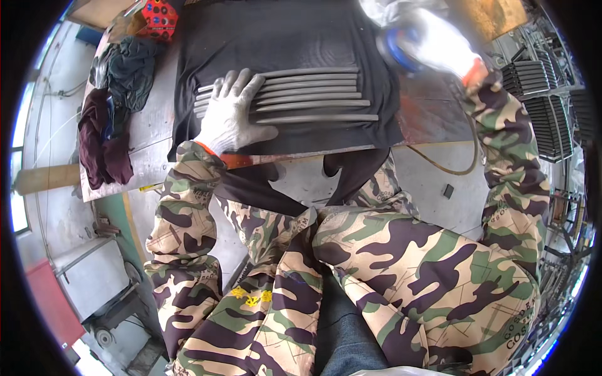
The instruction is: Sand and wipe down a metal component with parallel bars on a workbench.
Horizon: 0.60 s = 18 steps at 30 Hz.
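Several slim grey rods (313, 90) lie roughly side by side on a black cloth (263, 37) spread over the table. My left hand (232, 116), in a whitish knit glove with an orange cuff, rests flat across their left part, fingers spread and thumb out to the right. The nearest rod lies a little apart from the others. At the upper right, my right hand (448, 47), gloved too, is smeared by motion. It appears closed round a blue, round-edged thing (399, 49), whose kind the blur hides. This is off the rods, near the cloth's right edge.
Crumpled dark green (132, 69) and maroon cloths (103, 138) lie at the table's left. A red patterned item (158, 20) sits at the far left corner. White material (376, 9) lies beyond my right hand. Stacked dark metal parts (542, 113) stand to the right.
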Tool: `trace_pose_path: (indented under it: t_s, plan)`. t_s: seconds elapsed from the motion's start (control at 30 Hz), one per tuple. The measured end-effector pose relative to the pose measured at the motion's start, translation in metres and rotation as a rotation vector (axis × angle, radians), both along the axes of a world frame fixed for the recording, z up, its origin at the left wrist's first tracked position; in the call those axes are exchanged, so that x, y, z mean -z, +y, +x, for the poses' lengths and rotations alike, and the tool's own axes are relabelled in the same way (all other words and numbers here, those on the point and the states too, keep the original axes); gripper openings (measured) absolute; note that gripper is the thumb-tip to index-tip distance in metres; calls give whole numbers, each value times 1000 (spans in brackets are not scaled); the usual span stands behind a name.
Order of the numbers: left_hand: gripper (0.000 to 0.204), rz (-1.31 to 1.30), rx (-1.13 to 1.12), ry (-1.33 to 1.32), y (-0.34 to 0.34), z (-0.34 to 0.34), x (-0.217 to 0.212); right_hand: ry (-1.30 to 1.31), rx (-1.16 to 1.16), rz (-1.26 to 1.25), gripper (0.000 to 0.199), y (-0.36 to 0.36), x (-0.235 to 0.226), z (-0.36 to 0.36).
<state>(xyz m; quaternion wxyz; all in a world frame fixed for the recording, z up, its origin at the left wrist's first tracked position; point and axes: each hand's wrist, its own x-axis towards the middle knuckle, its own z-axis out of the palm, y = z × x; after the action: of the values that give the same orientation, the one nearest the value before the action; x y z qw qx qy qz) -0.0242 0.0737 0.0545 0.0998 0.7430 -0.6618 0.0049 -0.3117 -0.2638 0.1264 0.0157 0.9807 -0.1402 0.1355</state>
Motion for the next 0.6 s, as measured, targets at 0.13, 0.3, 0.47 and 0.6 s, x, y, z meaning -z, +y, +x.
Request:
trace_pose_path:
  t_s: [0.13, 0.3, 0.47, 0.6]
  plan:
    - [101, -41, 33, -7, -4, 13, 8, 26, 141, 37, 30, -9, 20, -53]
    - [99, -50, -13, 12, 1, 14, 7, 84, 219, 32, 27, -5, 30, -69]
    - [101, -66, -65, -3, 13, 16, 12, 131, 189, -17, 25, -11, 36, -56]
    - [101, -106, -95, -9, 18, 12, 17, 179, 197, -7, 25, -15, 39, -43]
